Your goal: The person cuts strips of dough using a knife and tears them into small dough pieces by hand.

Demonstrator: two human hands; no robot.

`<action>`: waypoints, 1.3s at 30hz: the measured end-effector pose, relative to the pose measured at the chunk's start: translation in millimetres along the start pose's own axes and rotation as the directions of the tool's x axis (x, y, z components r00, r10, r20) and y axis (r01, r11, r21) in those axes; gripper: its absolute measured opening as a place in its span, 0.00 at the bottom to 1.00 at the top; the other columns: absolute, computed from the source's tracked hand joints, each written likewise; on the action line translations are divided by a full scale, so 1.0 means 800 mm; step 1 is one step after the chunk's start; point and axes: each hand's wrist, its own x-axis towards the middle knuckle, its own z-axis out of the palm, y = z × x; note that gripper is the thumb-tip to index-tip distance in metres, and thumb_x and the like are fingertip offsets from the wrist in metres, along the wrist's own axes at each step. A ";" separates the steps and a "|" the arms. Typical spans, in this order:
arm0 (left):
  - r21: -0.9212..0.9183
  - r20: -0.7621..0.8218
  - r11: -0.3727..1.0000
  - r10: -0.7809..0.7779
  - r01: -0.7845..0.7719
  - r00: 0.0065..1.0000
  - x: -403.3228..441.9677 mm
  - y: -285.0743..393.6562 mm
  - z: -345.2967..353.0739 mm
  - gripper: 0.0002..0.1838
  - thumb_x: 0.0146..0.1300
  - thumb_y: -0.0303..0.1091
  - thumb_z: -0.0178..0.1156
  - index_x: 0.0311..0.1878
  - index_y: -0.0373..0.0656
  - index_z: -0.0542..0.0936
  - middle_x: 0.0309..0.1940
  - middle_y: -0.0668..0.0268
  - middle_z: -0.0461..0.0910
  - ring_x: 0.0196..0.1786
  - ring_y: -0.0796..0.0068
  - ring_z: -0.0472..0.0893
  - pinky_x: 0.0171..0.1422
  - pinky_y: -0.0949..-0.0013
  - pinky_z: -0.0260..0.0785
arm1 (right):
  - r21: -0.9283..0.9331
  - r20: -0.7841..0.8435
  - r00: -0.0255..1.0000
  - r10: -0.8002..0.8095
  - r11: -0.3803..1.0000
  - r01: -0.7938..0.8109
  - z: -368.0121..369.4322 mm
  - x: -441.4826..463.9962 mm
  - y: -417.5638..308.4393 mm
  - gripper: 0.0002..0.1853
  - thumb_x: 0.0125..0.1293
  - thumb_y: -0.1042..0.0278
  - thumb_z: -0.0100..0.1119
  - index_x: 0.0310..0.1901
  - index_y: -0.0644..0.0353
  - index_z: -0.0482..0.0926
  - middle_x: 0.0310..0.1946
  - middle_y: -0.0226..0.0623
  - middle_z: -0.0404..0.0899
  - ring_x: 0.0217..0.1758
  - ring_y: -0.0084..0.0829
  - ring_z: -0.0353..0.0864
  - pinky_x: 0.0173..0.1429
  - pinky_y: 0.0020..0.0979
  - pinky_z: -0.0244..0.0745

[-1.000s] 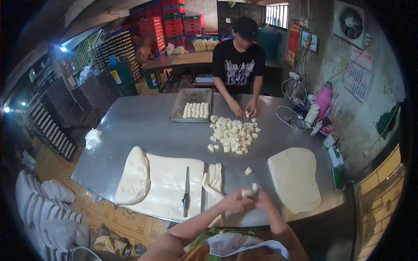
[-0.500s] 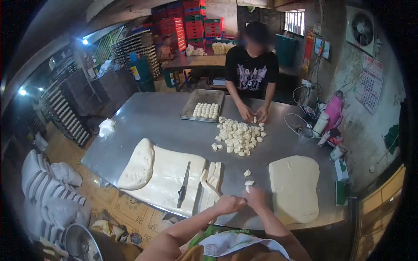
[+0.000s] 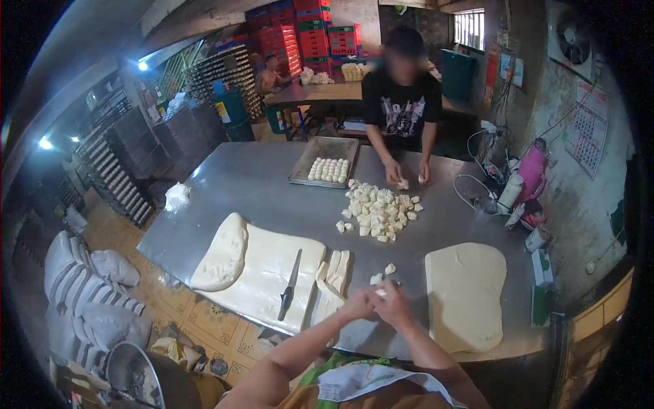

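Note:
My left hand (image 3: 359, 304) and my right hand (image 3: 395, 308) meet over the near part of the table, both closed. A bit of pale dough (image 3: 381, 292) shows between their fingers; most of it is hidden. Just beyond lie two loose dough pieces (image 3: 390, 268). Left of my hands are cut dough strips (image 3: 335, 273), beside a thick dough slab (image 3: 272, 259) with a folded left end. On that slab rests a dark-handled knife (image 3: 289, 290). A second flat dough slab (image 3: 466, 293) lies to the right of my hands.
Across the metal table (image 3: 266, 180), a co-worker (image 3: 402, 102) handles dough near a heap of dough pieces (image 3: 381, 211). A tray (image 3: 300, 167) holds rows of dough balls. A white lump (image 3: 178, 196) sits at the left edge. Bottles and cables line the right wall.
Both my hands have shifted slightly left and up, and dough now shows between them. A second piece lies more plainly beyond them. The co-worker's hands have moved apart. The view has shifted a little.

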 end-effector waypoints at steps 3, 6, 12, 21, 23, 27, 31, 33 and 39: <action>0.211 0.193 0.976 0.014 -0.056 0.981 -0.023 0.062 -0.043 0.16 0.63 0.32 0.60 0.54 0.41 0.80 0.46 0.50 0.83 0.46 0.51 0.84 0.53 0.58 0.75 | -0.266 0.036 0.986 0.164 0.953 -0.148 0.014 -0.001 0.057 0.17 0.59 0.56 0.67 0.45 0.57 0.82 0.40 0.47 0.83 0.43 0.50 0.84 0.43 0.43 0.80; 0.034 0.266 0.974 0.209 -0.225 0.941 -0.029 0.068 -0.057 0.17 0.62 0.29 0.60 0.55 0.42 0.80 0.44 0.51 0.83 0.45 0.51 0.84 0.52 0.58 0.75 | -0.351 0.046 0.973 0.225 0.916 -0.195 0.013 -0.017 0.111 0.17 0.58 0.57 0.67 0.44 0.58 0.81 0.37 0.46 0.84 0.39 0.50 0.84 0.42 0.43 0.79; -0.387 -0.119 0.867 0.292 -0.315 0.949 0.000 -0.019 -0.060 0.21 0.57 0.26 0.62 0.56 0.45 0.81 0.46 0.54 0.84 0.46 0.55 0.85 0.50 0.61 0.75 | 0.101 0.094 0.985 0.143 0.983 -0.153 0.009 -0.001 -0.026 0.15 0.62 0.62 0.66 0.47 0.59 0.80 0.41 0.45 0.83 0.37 0.43 0.84 0.42 0.41 0.78; -0.145 0.183 0.989 0.035 -0.008 0.982 0.010 -0.006 -0.056 0.15 0.61 0.24 0.55 0.51 0.41 0.82 0.43 0.46 0.82 0.44 0.52 0.85 0.51 0.60 0.76 | -0.343 -0.162 0.986 0.048 0.934 -0.101 0.040 0.018 0.004 0.20 0.62 0.59 0.65 0.51 0.61 0.78 0.39 0.47 0.82 0.37 0.44 0.84 0.42 0.45 0.77; -0.108 0.182 0.950 0.309 -0.293 0.934 -0.016 0.006 -0.062 0.20 0.56 0.24 0.61 0.54 0.42 0.81 0.42 0.52 0.85 0.46 0.55 0.86 0.51 0.62 0.76 | -0.371 -0.121 0.967 0.226 0.893 -0.255 0.037 0.012 0.036 0.20 0.62 0.59 0.65 0.52 0.61 0.78 0.39 0.47 0.82 0.37 0.45 0.84 0.42 0.46 0.77; -0.348 0.190 0.937 0.117 -0.045 0.975 -0.017 0.016 -0.093 0.20 0.57 0.25 0.63 0.55 0.42 0.82 0.43 0.54 0.85 0.47 0.58 0.86 0.51 0.63 0.77 | -0.417 -0.082 0.920 0.382 0.826 -0.380 0.021 -0.010 0.094 0.23 0.61 0.56 0.65 0.53 0.60 0.78 0.39 0.48 0.82 0.39 0.49 0.83 0.44 0.48 0.77; -0.391 -0.183 0.895 0.153 -0.215 0.971 -0.013 0.016 -0.062 0.16 0.62 0.28 0.60 0.54 0.41 0.81 0.38 0.54 0.85 0.45 0.63 0.86 0.47 0.61 0.78 | -0.125 -0.036 0.998 0.053 0.991 -0.057 0.022 0.006 0.006 0.24 0.60 0.54 0.66 0.54 0.59 0.78 0.40 0.48 0.83 0.41 0.50 0.83 0.46 0.47 0.77; -0.298 -0.367 0.874 0.266 -0.383 0.891 0.002 0.020 -0.057 0.15 0.64 0.29 0.60 0.55 0.40 0.80 0.35 0.54 0.85 0.44 0.66 0.86 0.45 0.61 0.79 | -0.015 -0.045 0.998 -0.052 0.999 0.051 0.016 0.005 -0.022 0.22 0.59 0.53 0.68 0.50 0.59 0.79 0.43 0.46 0.83 0.45 0.49 0.83 0.48 0.44 0.78; 0.040 -0.022 0.998 0.040 -0.039 0.999 -0.004 0.034 -0.042 0.16 0.63 0.29 0.61 0.55 0.40 0.80 0.32 0.53 0.85 0.41 0.54 0.85 0.47 0.59 0.78 | 0.021 -0.100 0.995 -0.023 0.999 0.025 0.012 0.005 -0.010 0.22 0.59 0.51 0.69 0.45 0.60 0.79 0.44 0.46 0.82 0.46 0.49 0.83 0.48 0.45 0.78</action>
